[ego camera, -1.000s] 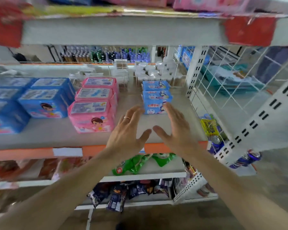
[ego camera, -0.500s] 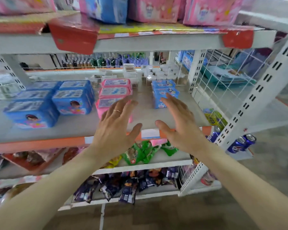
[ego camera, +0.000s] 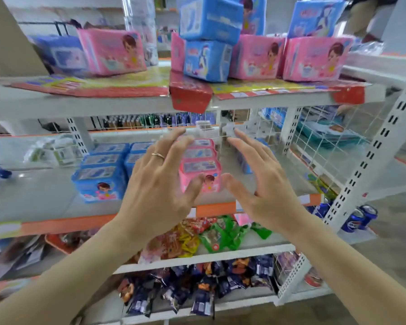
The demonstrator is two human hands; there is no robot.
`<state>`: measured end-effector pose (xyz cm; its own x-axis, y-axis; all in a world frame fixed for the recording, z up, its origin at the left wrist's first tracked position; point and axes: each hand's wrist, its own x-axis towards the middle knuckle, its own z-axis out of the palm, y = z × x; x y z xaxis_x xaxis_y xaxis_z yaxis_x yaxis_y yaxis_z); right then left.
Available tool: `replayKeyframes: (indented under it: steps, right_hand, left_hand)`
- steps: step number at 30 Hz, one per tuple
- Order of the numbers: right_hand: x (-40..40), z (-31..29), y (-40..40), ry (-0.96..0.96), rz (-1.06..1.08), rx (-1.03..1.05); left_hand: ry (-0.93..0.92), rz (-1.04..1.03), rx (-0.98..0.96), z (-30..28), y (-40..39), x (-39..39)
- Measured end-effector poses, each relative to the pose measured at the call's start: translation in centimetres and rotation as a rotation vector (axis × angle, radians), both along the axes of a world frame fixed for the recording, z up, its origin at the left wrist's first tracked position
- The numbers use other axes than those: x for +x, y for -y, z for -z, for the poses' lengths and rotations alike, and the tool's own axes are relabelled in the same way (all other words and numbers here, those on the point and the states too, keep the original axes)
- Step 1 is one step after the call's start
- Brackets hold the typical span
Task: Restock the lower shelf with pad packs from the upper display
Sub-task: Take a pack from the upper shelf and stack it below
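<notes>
Head camera shows us both hands raised before the shelves, fingers spread and holding nothing: our left hand (ego camera: 157, 184), with a ring, and our right hand (ego camera: 265, 181). On the upper display (ego camera: 80, 104) stand pad packs, pink (ego camera: 314, 58) and blue (ego camera: 206, 59), soft plastic with a cartoon girl. On the lower shelf (ego camera: 33, 202), a row of pink packs (ego camera: 201, 170) lies between our hands.

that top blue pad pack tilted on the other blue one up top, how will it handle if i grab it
The top blue pack looks soft and puffy, so probably light and squashy. It sits tilted on the lower blue pack, so it may tip or slide off. Its glossy wrap could be slippery.
</notes>
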<state>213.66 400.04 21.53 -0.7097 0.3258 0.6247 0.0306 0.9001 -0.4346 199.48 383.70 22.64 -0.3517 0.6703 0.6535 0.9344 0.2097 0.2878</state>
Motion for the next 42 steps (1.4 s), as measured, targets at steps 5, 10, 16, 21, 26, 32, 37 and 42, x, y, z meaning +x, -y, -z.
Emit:
replayKeyframes:
  steps: [5,10,16,21,26,32,37,42]
  right_hand:
    - [0.2,-3.3,1.2,-0.092,-0.024,0.074]
    - [-0.8,-5.7,0.6,-0.133,-0.08,0.123]
    - [-2.9,-9.0,-1.4,-0.225,-0.156,0.162]
    - [-4.2,-11.0,-4.0,-0.252,-0.154,0.163]
    - [-5.7,-12.1,-5.8,-0.232,-0.139,0.173]
    - [-9.1,-14.9,-5.9,-0.186,-0.151,0.164]
    - [-13.3,-16.7,-5.0,-0.125,-0.131,0.201]
    - [-18.5,-17.6,-4.5,-0.042,-0.106,0.258]
  left_hand:
    - [-0.005,-0.015,0.127,-3.0,1.3,-0.6]
    - [-0.005,-0.058,0.174,-4.6,1.1,-1.0]
    - [-0.042,-0.107,0.151,-7.8,-0.1,-1.3]
    - [-0.084,-0.14,0.168,-9.9,-1.5,-1.7]
    - [-0.114,-0.183,0.166,-10.4,-2.5,-2.0]
    - [-0.148,-0.256,0.153,-12.5,-2.4,-4.5]
    - [-0.171,-0.314,0.148,-14.4,-1.7,-8.9]
    - [-0.128,-0.315,0.134,-15.5,-0.6,-15.5]
